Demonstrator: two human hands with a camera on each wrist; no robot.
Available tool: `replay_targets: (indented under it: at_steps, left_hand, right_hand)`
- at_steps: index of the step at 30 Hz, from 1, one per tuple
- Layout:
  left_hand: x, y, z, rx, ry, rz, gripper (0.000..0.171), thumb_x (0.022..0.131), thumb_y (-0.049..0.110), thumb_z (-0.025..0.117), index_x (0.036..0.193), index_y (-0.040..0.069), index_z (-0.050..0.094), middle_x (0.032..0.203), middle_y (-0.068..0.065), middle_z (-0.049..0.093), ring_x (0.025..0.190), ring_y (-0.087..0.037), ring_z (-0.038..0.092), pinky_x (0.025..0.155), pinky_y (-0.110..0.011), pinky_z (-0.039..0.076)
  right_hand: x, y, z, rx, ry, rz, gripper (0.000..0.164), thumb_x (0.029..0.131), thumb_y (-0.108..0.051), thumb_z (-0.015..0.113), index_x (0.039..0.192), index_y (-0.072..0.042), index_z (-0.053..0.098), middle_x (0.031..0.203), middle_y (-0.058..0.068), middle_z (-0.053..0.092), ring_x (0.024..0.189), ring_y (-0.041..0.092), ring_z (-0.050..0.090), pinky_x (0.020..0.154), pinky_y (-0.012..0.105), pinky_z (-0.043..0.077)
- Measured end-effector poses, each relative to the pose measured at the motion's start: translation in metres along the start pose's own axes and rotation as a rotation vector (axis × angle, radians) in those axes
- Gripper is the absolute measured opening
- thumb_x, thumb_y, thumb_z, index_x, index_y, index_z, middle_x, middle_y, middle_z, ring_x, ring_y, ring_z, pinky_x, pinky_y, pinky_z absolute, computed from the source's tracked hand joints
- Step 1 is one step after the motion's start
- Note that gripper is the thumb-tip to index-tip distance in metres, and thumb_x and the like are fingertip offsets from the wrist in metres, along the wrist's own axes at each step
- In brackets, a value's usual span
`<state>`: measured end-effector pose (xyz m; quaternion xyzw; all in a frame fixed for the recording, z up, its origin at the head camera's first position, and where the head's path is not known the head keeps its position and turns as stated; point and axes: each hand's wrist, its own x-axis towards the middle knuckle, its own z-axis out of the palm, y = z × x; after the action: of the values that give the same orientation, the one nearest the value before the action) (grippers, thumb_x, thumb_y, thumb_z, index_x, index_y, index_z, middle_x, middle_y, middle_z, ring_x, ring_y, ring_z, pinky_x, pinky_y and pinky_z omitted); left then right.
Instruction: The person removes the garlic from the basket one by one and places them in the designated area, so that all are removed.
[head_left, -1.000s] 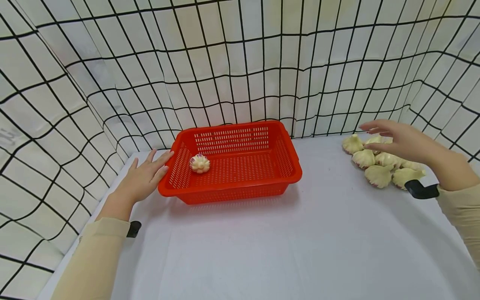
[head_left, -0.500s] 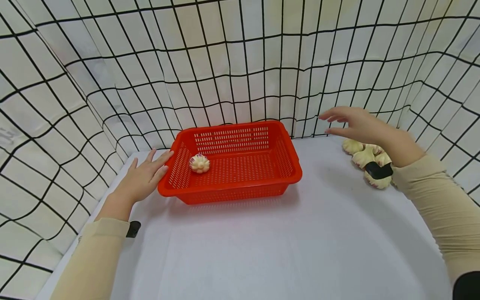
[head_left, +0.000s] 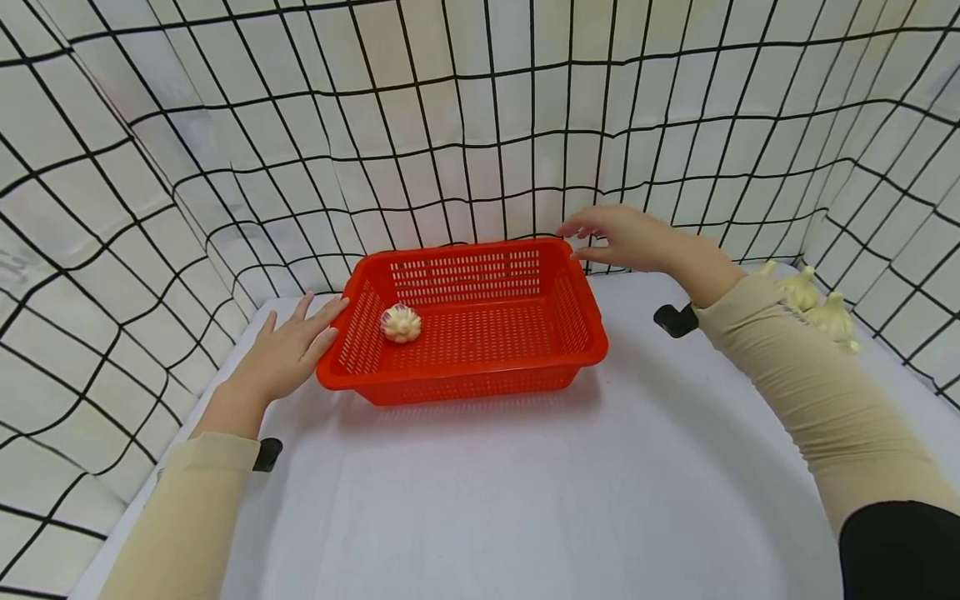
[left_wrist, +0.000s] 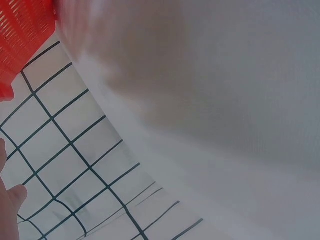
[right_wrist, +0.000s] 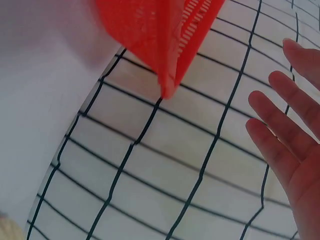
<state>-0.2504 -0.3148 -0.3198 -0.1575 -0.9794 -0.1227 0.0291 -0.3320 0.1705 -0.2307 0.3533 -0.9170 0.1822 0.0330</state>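
A red perforated plastic basket (head_left: pixel 465 371) stands on the white tabletop. Inside it, at the left end, lies one whitish garlic bulb (head_left: pixel 401 323) with purple marks. My left hand (head_left: pixel 281 350) has its fingers spread and touches the basket's left rim. By the basket's back right corner is my right hand (head_left: pixel 626 237), fingers extended and holding nothing. In the right wrist view those fingers (right_wrist: pixel 280 135) appear apart from the basket (right_wrist: pixel 167 45); the left wrist view catches only a thumb and part of the left hand.
More garlic bulbs (head_left: pixel 831 317) lie at the far right, partly hidden behind the right sleeve (head_left: pixel 810 392). A white wall covered with black netting (head_left: pixel 510 133) encloses the table at the back and both sides. White tabletop (head_left: pixel 480 500) stretches in front of the basket.
From above the garlic pile, my right hand has travelled left to the basket's right end, carrying nothing. My left hand and the basket have stayed in place.
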Motion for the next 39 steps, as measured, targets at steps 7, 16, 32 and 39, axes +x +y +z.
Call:
replay_targets:
  at_steps: [7,16,32,39]
  left_hand:
    - [0.001,0.0,0.0,0.01,-0.005,-0.004,0.065,0.11,0.051,0.027,0.165,0.017,0.022,0.166,-0.019,0.026,0.155,-0.043,0.002,0.115,-0.074,-0.004]
    - [0.0,-0.003,0.002,0.012,-0.008,-0.003,0.064,0.11,0.051,0.027,0.165,0.018,0.021,0.166,-0.017,0.025,0.155,-0.043,0.002,0.116,-0.073,-0.004]
    - [0.0,-0.002,0.0,0.009,-0.022,-0.013,0.064,0.11,0.051,0.027,0.165,0.018,0.021,0.166,-0.018,0.025,0.155,-0.043,0.002,0.116,-0.072,-0.007]
    - [0.0,-0.001,0.0,0.019,-0.017,-0.008,0.064,0.11,0.05,0.027,0.165,0.017,0.021,0.167,-0.017,0.025,0.155,-0.043,0.003,0.116,-0.072,-0.006]
  right_hand:
    - [0.038,-0.024,0.013,0.0,-0.049,-0.024,0.039,0.1,-0.01,0.067,0.138,-0.007,0.061,0.134,0.012,0.064,0.123,0.032,0.058,0.102,0.049,0.05]
    - [0.079,-0.055,0.031,-0.023,-0.119,-0.075,0.039,0.101,-0.015,0.067,0.139,-0.011,0.061,0.137,0.008,0.062,0.127,0.028,0.056,0.107,0.044,0.046]
    - [0.127,-0.082,0.069,0.001,-0.2,-0.121,0.041,0.102,-0.014,0.065,0.142,-0.007,0.058,0.143,0.008,0.058,0.134,0.024,0.051,0.112,0.038,0.04]
    - [0.142,-0.095,0.096,-0.007,-0.261,-0.136,0.044,0.103,-0.011,0.064,0.146,-0.006,0.056,0.147,0.01,0.056,0.137,0.023,0.049,0.114,0.034,0.039]
